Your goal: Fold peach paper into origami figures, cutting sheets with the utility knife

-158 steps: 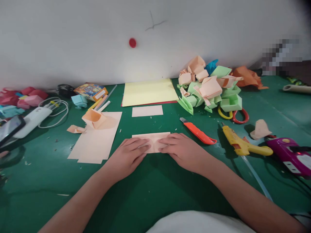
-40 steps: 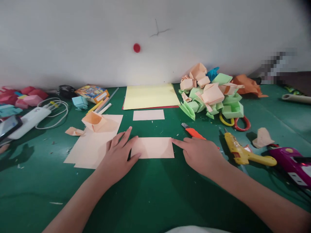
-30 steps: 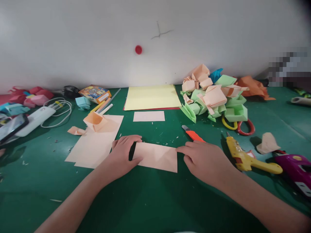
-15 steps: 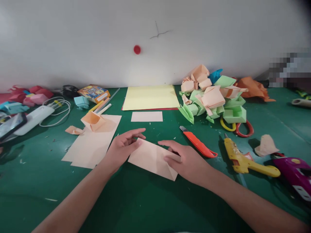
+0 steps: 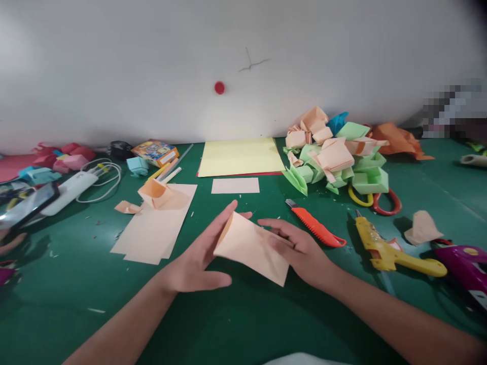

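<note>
A folded peach paper rectangle [image 5: 253,248] is lifted off the green table [image 5: 236,324] and tilted, its left corner up. My left hand [image 5: 196,261] supports its left end from beneath, fingers stretched along the paper and thumb out below. My right hand [image 5: 300,251] holds the right end, fingers reaching behind and over the sheet. The paper hides parts of both hands' fingers.
Peach sheets [image 5: 154,230] with a folded peach box [image 5: 155,192] lie left. A small peach slip [image 5: 235,185] and yellow sheet [image 5: 241,157] lie behind. Right: an orange box cutter [image 5: 315,230], yellow glue gun [image 5: 384,243], scissors [image 5: 375,200], a folded-paper pile [image 5: 335,152].
The paper lay flat under both hands, then was turned and slid nearer. It has now been raised off the table and tilted between my hands.
</note>
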A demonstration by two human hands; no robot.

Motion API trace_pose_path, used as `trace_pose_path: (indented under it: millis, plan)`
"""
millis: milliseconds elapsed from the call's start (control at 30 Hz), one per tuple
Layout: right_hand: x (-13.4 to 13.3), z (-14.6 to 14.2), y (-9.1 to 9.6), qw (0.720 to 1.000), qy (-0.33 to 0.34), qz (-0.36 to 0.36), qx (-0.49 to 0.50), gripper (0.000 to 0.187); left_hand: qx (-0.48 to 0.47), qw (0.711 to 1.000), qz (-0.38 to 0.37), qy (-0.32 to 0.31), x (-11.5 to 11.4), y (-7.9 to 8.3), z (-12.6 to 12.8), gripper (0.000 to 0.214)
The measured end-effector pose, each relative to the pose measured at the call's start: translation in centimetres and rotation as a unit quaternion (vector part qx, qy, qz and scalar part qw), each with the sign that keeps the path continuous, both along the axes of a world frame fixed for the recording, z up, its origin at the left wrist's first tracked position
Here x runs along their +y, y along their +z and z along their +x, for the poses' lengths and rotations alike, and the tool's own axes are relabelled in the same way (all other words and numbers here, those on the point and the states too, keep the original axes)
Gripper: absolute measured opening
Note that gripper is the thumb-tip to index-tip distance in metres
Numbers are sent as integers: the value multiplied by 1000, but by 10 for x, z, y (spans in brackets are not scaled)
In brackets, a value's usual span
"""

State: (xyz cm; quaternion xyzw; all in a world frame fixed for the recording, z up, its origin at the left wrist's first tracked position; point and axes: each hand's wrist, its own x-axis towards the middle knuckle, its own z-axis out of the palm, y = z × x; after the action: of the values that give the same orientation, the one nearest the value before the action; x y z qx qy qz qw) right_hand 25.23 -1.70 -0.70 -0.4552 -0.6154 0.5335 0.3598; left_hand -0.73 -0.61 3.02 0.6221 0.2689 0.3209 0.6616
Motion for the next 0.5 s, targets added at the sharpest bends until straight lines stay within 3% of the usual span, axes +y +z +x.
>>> trace_pose_path:
  millis: [133,300,400,500]
  plan:
    - [0,1,-4,1000,-22,-10,-4,43,117,992,52,19,-3,-13,2,118]
    - [2,3,-2,999,-38,-23,9,41,116,990,73,-14,2,-13,-3,117]
    - [4,5,-1,998,-50,-31,7,41,113,993,40,0,1,-12,-3,117]
    - [4,5,2,999,-34,-30,3,36,53,998,-27,36,-3,-11,4,118]
